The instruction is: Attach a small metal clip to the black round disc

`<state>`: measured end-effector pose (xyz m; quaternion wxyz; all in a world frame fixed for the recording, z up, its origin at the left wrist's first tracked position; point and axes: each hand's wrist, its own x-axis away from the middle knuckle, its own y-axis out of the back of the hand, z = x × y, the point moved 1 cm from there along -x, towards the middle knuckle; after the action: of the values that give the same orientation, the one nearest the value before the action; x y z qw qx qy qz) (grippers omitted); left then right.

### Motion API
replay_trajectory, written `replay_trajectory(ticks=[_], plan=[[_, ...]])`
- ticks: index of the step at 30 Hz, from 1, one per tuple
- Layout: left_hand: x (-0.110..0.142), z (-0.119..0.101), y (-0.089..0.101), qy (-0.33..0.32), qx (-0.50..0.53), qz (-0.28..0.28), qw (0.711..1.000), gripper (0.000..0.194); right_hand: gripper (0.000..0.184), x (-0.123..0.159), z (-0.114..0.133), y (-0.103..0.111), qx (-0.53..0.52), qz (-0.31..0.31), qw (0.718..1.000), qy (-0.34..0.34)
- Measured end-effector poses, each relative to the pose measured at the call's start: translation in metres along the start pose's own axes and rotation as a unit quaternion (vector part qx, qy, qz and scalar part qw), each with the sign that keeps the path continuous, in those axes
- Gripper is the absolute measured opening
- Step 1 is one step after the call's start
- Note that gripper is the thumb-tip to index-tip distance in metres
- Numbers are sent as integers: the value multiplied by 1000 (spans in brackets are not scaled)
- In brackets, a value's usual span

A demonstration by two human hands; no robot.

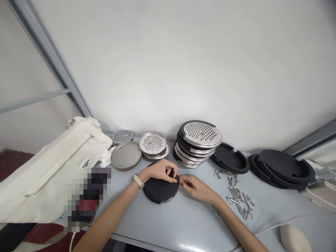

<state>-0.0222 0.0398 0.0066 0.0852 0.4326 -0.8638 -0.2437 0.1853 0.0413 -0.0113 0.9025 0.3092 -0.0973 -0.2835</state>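
Observation:
A round black disc [160, 189] lies on the grey table in front of me, with a thin shiny edge at its lower right. My left hand [162, 170], with a pale-strapped watch on the wrist, pinches the black rim [172, 173] at the disc's upper right side. Right beside it, my right hand [193, 185] is closed in a pinch at the same edge. Something small and dark with a glint shows between the fingertips; its kind is too small to tell. To the right lies a loose pile of bent metal hooks [237, 197].
Behind the disc stand a stack of perforated metal plates with black rims [202, 134], a smaller perforated stack [153, 143] and plain metal discs [126, 155]. Black round trays [286, 168] sit at right. A cream bag [57, 164] fills the left; a pale rounded object [294, 238] is near right.

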Motion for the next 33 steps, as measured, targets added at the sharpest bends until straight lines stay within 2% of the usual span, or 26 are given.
replay_trajectory(ticks=[8,23,33], plan=[[0,1,0,-3,-5,-5,1000,16,20,1,-2,-1,3,4,1000,-14],[0,3,-2,5,-3,-5,1000,17,19,2,0,2,-7,6,1000,-28],[0,1,0,-8,-8,3,1000,12,22,0,2,0,-2,-1,1000,-13]])
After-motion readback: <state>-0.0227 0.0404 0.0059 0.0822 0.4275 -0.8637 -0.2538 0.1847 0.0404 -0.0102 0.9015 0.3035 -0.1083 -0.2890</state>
